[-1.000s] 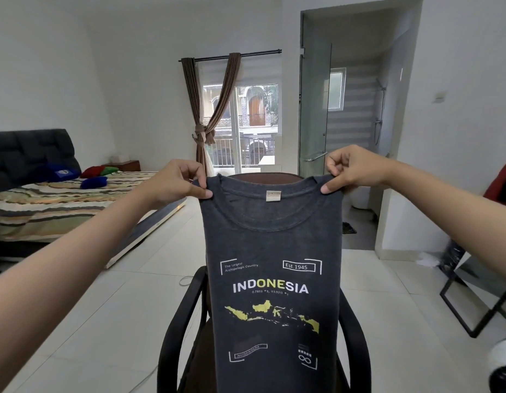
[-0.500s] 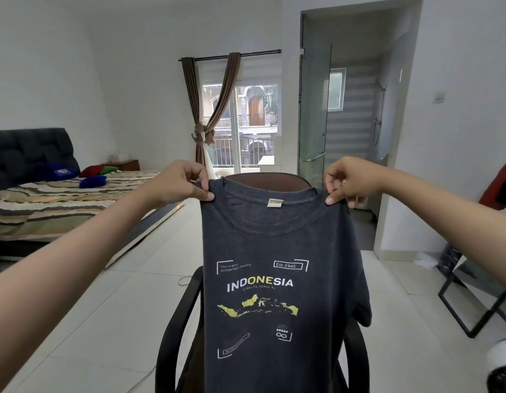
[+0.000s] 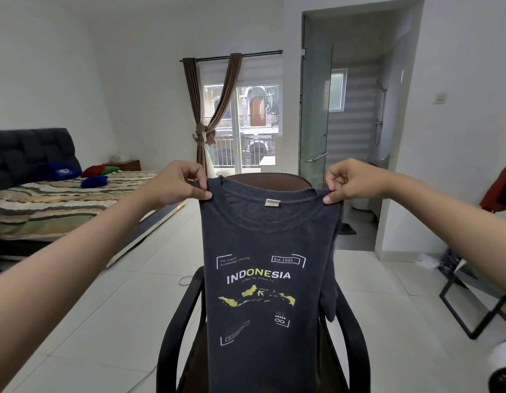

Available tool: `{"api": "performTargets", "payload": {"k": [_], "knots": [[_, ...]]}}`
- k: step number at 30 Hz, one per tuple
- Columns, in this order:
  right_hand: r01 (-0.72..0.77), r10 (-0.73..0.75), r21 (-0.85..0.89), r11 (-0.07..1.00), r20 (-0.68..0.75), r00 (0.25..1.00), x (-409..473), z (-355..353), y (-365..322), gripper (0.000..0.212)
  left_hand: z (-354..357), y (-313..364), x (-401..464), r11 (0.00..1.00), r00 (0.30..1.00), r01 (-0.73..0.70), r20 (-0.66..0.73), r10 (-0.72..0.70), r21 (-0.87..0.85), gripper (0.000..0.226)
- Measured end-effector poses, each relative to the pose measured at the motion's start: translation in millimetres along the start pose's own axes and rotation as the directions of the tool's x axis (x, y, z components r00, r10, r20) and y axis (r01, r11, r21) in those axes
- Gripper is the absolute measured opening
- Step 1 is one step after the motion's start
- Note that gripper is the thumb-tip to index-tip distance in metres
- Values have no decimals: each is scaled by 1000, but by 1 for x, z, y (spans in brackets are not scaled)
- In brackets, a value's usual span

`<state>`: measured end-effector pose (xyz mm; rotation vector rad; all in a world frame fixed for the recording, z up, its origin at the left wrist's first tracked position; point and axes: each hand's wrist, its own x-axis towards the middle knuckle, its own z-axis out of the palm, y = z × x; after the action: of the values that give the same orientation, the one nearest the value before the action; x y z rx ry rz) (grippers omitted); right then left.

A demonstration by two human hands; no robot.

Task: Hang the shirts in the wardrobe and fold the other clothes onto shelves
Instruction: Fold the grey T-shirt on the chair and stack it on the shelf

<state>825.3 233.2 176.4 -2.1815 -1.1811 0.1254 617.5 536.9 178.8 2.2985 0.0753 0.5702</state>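
A dark grey T-shirt (image 3: 263,236) printed with "INDONESIA" and a yellow map hangs upright in front of me, its print facing me. My left hand (image 3: 178,182) pinches its left shoulder seam and my right hand (image 3: 351,180) pinches the right shoulder. One sleeve dangles along the shirt's right edge. The shirt hangs over an office chair (image 3: 183,316) with black armrests and a brown backrest, hiding most of the seat. No wardrobe or shelves are in view.
A bed (image 3: 61,205) with a striped cover and small coloured cushions stands at the left. A glass door (image 3: 314,117) and bathroom opening lie ahead right. A black metal frame (image 3: 473,302) and a red garment (image 3: 501,188) are at the right.
The shirt has swung a little and its right sleeve, spread out half a second ago, now hangs narrow along the edge. Both hands keep their pinch at the shoulders.
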Motion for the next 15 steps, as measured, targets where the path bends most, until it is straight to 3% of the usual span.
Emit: {"api": "performTargets", "payload": {"k": [2,8,11,15], "knots": [[-17,17,97,995,8,1000,-1,-2,-1,29,-2,-2,-1,1000,1000,2,0,-2,5,18],[-59,44,98,993,153,987,-4,-5,-4,28,-3,-7,-3,999,1000,10,1,-10,45,13],[-23,1,132,991,167,986,-6,-3,-2,27,-5,-7,-3,999,1000,19,-12,-18,37,16],[45,-54,55,997,175,983,-8,1,-2,23,-7,-7,-3,999,999,31,-12,-30,26,19]]}}
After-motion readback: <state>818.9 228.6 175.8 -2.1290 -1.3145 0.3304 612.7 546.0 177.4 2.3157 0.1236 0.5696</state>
